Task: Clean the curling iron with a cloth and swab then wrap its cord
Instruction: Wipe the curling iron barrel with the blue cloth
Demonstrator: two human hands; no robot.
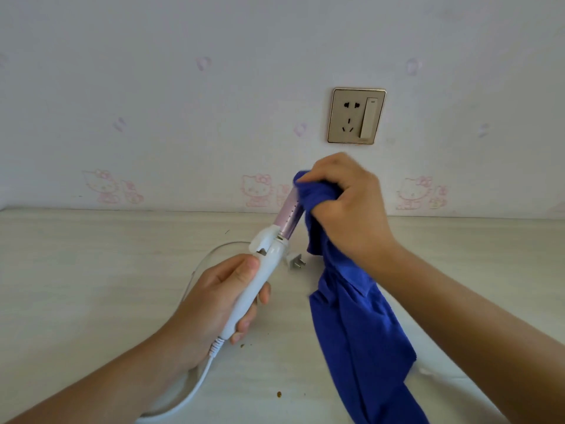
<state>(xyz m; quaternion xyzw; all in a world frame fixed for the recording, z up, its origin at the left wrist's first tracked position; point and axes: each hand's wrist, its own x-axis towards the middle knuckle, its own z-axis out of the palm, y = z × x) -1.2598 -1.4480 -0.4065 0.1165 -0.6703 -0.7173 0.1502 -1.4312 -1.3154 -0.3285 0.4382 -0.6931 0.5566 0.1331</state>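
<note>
Fingers of the left hand (214, 296) curl round the white plastic handle of the curling iron (260, 270), tilting its lilac barrel up toward the wall above the pale wooden table (91, 270). The right hand (345, 209) grips a blue cloth (351, 316) bunched over the barrel's tip. The white cord (189, 390) trails to the table, its plug (296, 261) lying just beside the handle.

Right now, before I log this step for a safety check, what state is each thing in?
Curling iron: handle gripped by left hand, barrel end inside cloth.
Cloth: bunched round barrel in right hand, tail hanging down.
Plug: unplugged, lying on table.
Cord: loose, unwrapped.
Wall socket: empty.
</note>
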